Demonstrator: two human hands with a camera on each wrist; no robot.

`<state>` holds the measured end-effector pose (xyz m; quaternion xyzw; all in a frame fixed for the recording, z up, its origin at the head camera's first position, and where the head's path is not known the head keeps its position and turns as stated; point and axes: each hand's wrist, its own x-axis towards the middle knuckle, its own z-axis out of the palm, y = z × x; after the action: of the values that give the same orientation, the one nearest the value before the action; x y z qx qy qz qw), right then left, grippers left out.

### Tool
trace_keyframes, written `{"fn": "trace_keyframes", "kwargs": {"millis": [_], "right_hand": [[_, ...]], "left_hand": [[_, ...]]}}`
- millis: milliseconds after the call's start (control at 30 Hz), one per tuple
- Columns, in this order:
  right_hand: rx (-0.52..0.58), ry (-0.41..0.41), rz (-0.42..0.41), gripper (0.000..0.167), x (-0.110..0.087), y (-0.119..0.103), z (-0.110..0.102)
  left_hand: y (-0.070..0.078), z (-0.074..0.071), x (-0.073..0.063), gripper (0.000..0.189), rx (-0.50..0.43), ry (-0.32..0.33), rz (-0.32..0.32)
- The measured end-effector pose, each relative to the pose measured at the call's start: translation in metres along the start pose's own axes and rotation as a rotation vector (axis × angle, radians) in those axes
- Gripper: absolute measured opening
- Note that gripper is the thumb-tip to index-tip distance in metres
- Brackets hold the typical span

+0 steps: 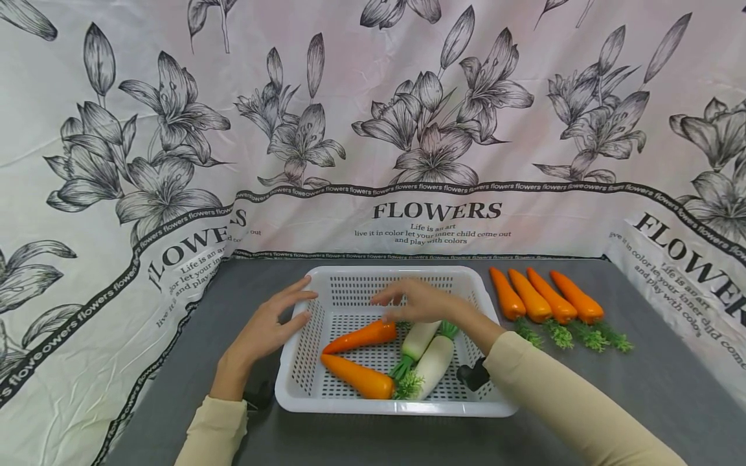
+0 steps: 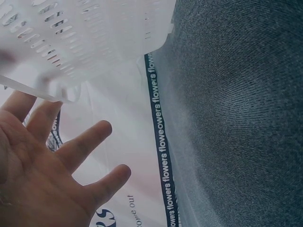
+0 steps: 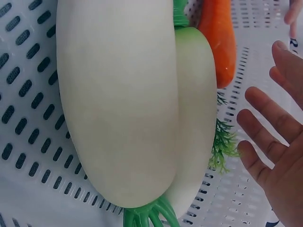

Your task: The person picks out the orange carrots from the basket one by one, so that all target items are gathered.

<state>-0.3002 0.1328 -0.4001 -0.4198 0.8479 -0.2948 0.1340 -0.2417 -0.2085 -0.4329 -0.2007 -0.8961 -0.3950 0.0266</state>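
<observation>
The white backdrop [image 1: 542, 220] carries black line-drawn flowers and printed text. The dark grey tabletop [image 1: 332, 440] extends in front of it.

The white basket [image 1: 396, 406] sits on the tabletop: rectangular, rounded corners, smooth flared rim, walls and base perforated by rows of slots.

The hands are apart from each other. The left hand [image 1: 265, 330] is at the basket's left rim, its fingers spread and extended; firm contact cannot be confirmed. The right hand [image 1: 422, 301] is above the basket interior, fingers separated and lightly bent, holding nothing.

2 white radishes lie side by side in the basket, right of centre, in opposite directions. The nearer radish [image 1: 436, 369] is thick, smooth and matt; the farther radish [image 1: 421, 340] shades to pale green at its stem end.

2 carrots lie left of the radishes, tips to the left and close together: the upper carrot [image 1: 362, 336] is deep orange, the lower carrot [image 1: 358, 377] lighter and glossy. 4 further carrots [image 1: 530, 296] form a row on the tabletop, right of the basket, crowns toward the near side.

Feathery green leaves [image 1: 559, 335] trail from these crowns. Bright green stems [image 1: 402, 367] cap the radishes.
</observation>
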Motion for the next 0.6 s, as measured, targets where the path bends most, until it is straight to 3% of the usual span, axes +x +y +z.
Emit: {"fn": "trace_keyframes", "kwargs": {"millis": [600], "right_hand": [[-0.053,-0.082,0.006,0.04,0.007,-0.004,0.019]], "left_hand": [[-0.001,0.0,0.0,0.043,-0.01,-0.003,0.003]]}}
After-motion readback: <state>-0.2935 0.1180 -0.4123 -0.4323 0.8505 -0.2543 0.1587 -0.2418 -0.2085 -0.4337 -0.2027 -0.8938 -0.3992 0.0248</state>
